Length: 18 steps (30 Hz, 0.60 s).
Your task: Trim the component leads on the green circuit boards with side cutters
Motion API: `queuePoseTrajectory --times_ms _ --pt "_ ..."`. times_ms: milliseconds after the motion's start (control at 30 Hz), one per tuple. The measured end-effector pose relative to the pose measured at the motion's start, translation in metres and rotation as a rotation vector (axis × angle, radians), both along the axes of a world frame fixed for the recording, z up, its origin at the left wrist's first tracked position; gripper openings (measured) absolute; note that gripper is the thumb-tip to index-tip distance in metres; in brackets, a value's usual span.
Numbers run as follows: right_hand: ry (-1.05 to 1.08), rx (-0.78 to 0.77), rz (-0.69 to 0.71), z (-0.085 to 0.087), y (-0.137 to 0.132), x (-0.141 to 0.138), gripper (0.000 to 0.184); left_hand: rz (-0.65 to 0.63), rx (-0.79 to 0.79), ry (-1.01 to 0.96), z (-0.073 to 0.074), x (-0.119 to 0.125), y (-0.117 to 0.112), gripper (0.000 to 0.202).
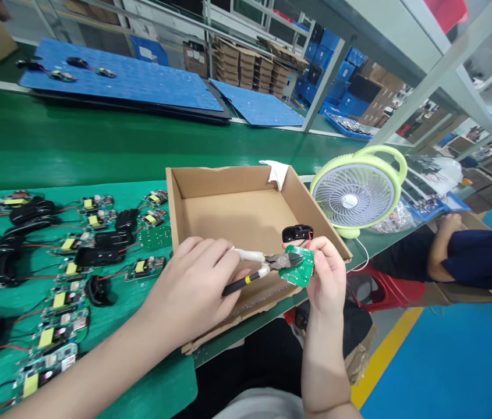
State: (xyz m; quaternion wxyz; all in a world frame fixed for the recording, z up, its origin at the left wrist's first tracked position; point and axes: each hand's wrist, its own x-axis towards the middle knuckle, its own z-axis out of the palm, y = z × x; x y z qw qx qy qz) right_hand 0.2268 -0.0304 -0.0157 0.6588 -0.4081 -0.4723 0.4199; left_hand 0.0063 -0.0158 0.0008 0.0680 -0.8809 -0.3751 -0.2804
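Note:
My left hand is closed around the handles of a pair of side cutters, one handle white and the other black with a yellow band. The cutters' jaws lie against the solder side of a green circuit board. Pinched at its right edge by the fingers of my right hand, the board is tilted over the cardboard box. A black plastic part hangs behind the board's top edge on red wire. Whether the jaws grip a lead is too small to tell.
Several circuit boards wired to black parts cover the green mat at left. Blue sheets lie across the bench. A green fan stands right of the box. Another person's arm and a red stool are farther right.

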Motion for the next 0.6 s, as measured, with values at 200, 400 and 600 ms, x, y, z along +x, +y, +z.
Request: queuePoseTrajectory --times_ms 200,400,600 --pt "-0.013 0.046 0.014 -0.0017 -0.0015 0.0006 0.023 0.018 0.026 0.038 0.0019 -0.0007 0.0004 0.016" --pt "-0.011 0.062 -0.011 -0.0021 -0.0023 0.0008 0.025 0.018 0.05 0.025 0.0035 0.0002 0.0004 0.018" --pt "0.0 0.06 -0.046 -0.0024 -0.0032 0.0007 0.027 0.022 0.034 0.03 0.0042 0.0 0.0002 0.017"
